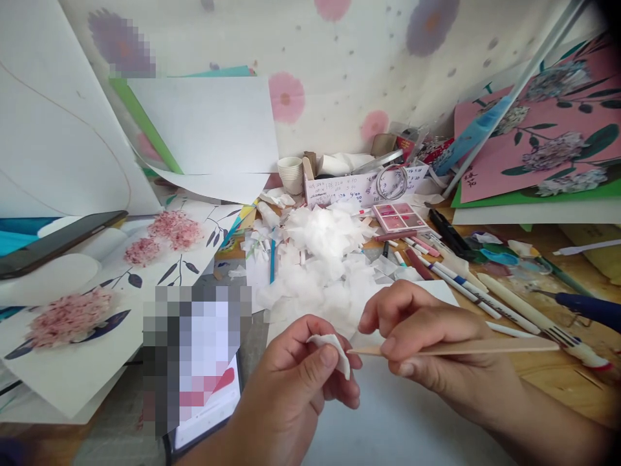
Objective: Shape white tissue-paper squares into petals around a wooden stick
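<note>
My left hand point(305, 375) is closed on a small folded piece of white paper point(334, 346), pinched between thumb and fingers. In my right hand point(431, 330) is a thin pointed wooden stick point(485, 347), its tip touching or nearly touching the paper's right edge. Both hands are above a pale sheet point(398, 421) at the front. Behind them lies a large heap of thin white paper pieces point(320, 239).
A lit phone point(208, 388) stands at front left, beside sheets with pink paper flowers point(72, 317). A palette point(398, 218), pens point(466, 288) and a blue-handled tool point(587, 307) lie at right. Stacked cups point(291, 175) stand behind the heap.
</note>
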Available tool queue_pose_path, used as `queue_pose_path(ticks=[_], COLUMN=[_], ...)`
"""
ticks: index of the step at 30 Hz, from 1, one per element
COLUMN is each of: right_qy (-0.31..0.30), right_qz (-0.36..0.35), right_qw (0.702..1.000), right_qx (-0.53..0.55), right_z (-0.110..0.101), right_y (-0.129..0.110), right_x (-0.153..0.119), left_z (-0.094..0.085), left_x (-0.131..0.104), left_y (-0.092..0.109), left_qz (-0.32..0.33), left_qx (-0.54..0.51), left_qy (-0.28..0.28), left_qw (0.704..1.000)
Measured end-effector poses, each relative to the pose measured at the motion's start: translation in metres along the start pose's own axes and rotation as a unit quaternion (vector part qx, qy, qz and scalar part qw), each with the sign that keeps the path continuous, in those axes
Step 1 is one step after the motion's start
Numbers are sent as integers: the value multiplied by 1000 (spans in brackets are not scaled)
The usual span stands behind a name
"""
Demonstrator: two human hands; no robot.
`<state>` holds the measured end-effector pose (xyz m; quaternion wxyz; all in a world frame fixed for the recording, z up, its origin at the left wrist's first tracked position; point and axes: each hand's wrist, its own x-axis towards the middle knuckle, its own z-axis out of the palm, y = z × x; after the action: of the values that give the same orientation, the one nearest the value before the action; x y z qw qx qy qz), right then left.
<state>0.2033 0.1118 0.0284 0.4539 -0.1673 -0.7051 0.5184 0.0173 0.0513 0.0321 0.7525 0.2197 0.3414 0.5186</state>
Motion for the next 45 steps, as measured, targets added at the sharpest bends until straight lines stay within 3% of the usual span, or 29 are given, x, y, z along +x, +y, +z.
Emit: queue_pose_path(ticks=[9,45], right_qy=[4,-20], right_qz=[13,-14], right_qw=[999,998], right_qx=[52,-50], right_z=[8,5], right_y=[-10,-14], right_x=[2,2], left_z=[1,-6], left_x=[0,2], left_y=[-2,-6], left_qz=[-12,11], left_qx=[-19,20], left_qy=[-7,-25], left_qw=[1000,999])
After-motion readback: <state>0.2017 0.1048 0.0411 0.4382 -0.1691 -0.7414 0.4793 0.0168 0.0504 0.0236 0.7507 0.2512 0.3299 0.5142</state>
